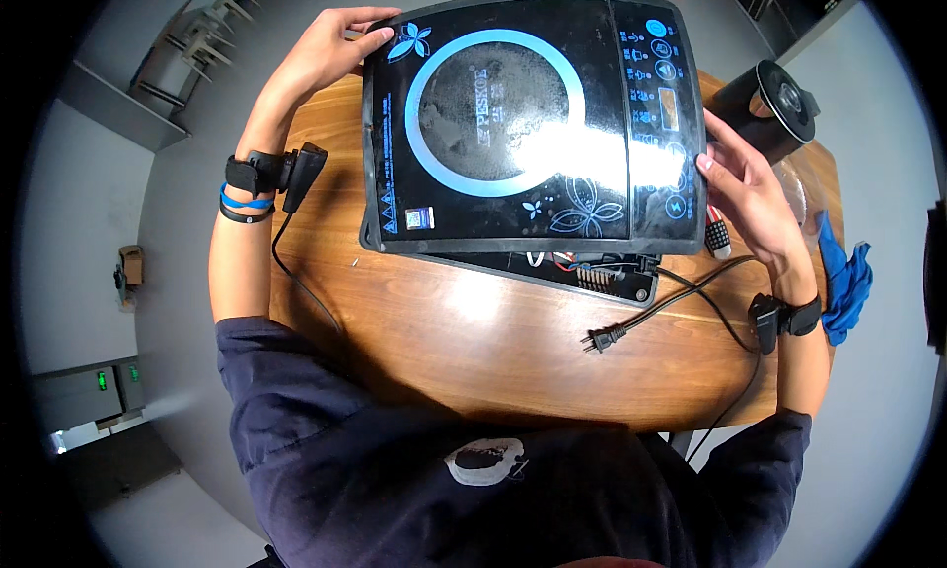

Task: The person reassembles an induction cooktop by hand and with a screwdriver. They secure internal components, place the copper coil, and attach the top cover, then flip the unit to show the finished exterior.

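Raised over a wooden table is the black glass top (592,75) of an induction cooker, with a blue ring, flower patterns and a button panel on its right side. My left hand (335,50) grips its far left corner, thumb over the edge. On the right edge, beside the buttons, my right hand (742,178) is closed round the rim. Under the top, mostly hidden, lies the cooker's black base (631,290), its near strip showing wires and a finned part. A power cord with a two-pin plug (602,339) runs out from the base.
A dark cylindrical container (774,109) with a lid stands at the far right. A blue cloth (845,282) hangs at the table's right edge. Near my right hand is a small black, white and red object (718,238). Black straps with wired devices circle both wrists. Stools stand at the far left.
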Demonstrator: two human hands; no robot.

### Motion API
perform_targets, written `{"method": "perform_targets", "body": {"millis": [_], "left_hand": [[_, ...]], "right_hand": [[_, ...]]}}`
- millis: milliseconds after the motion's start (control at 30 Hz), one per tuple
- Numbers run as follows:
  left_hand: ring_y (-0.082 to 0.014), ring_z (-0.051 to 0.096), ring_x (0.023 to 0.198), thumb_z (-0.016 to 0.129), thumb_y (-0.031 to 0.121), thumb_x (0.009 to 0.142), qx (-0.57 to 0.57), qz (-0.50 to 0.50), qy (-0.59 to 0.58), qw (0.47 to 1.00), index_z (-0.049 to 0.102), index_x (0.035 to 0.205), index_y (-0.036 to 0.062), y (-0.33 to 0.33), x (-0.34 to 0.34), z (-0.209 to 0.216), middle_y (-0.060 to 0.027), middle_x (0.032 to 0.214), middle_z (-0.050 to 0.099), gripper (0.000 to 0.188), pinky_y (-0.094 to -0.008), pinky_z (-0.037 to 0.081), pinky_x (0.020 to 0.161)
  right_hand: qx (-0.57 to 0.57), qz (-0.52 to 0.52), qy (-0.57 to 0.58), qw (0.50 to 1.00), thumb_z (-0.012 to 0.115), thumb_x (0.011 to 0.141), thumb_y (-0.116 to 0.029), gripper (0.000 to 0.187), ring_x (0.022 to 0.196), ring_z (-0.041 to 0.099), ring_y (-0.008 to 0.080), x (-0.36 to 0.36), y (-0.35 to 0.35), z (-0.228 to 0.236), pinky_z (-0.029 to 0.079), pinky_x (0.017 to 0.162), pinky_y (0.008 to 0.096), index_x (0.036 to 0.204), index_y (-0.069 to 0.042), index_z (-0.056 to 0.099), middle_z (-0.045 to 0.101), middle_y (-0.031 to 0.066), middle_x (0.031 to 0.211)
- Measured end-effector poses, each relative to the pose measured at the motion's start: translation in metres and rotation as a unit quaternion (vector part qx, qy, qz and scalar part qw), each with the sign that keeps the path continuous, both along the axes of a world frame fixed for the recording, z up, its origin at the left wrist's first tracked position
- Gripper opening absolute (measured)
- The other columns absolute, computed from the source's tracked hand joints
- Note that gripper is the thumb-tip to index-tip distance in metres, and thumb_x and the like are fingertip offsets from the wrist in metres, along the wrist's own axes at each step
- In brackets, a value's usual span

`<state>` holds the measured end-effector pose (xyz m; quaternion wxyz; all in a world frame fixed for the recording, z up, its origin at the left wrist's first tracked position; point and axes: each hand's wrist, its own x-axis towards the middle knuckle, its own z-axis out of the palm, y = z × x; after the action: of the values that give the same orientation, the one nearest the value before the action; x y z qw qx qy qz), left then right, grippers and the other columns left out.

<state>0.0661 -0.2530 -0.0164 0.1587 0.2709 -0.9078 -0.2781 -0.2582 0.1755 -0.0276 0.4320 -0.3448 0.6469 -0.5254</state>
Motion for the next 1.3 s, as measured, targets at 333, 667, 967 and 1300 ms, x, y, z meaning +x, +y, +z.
{"method": "perform_targets", "body": {"millis": [333,667,967,1300], "left_hand": [[-0.0224,0.079,0.105,0.075,0.011,0.108,0.052,0.043,0.048,0.997,0.072,0.148,-0.0040,-0.008,-0.016,0.002,-0.0187,0.129,0.082,0.042,-0.0374,0.068,0.087],[-0.0199,0.078,0.104,0.073,0.011,0.108,0.061,0.052,0.075,0.994,0.071,0.148,-0.0055,-0.011,-0.016,0.012,-0.0186,0.127,0.083,0.043,-0.0356,0.066,0.088],[-0.0144,0.073,0.097,0.070,0.030,0.115,0.061,0.071,-0.017,0.996,0.078,0.137,-0.0037,0.046,0.021,0.038,-0.0082,0.112,0.083,0.042,-0.0343,0.062,0.084],[-0.0026,0.066,0.081,0.061,0.047,0.120,0.167,0.037,-0.124,0.978,0.077,0.138,0.0048,0.090,0.078,0.019,0.0049,0.097,0.073,0.048,-0.0217,0.054,0.065]], "right_hand": [[-0.016,0.008,-0.014,1.000,0.067,0.116,-0.012,0.067,0.113,0.069,0.0098,0.003,-0.003,-0.011,0.059,0.097,0.0262,0.176,-0.005,0.039,0.072,0.0016,0.126],[0.003,0.019,-0.026,0.999,0.062,0.118,-0.014,0.063,0.124,0.072,0.0122,-0.002,0.000,-0.006,0.062,0.100,0.0285,0.176,-0.002,0.038,0.071,0.0086,0.144],[-0.001,-0.012,-0.072,0.997,0.062,0.118,-0.013,0.055,0.115,0.077,0.0105,-0.009,-0.006,0.000,0.067,0.098,0.0260,0.169,-0.001,0.047,0.075,0.0089,0.138],[-0.060,0.039,-0.236,0.969,0.067,0.113,-0.017,0.061,0.129,0.076,0.0203,-0.046,-0.017,-0.003,0.065,0.109,0.0317,0.169,0.002,0.049,0.070,0.0198,0.153]]}}
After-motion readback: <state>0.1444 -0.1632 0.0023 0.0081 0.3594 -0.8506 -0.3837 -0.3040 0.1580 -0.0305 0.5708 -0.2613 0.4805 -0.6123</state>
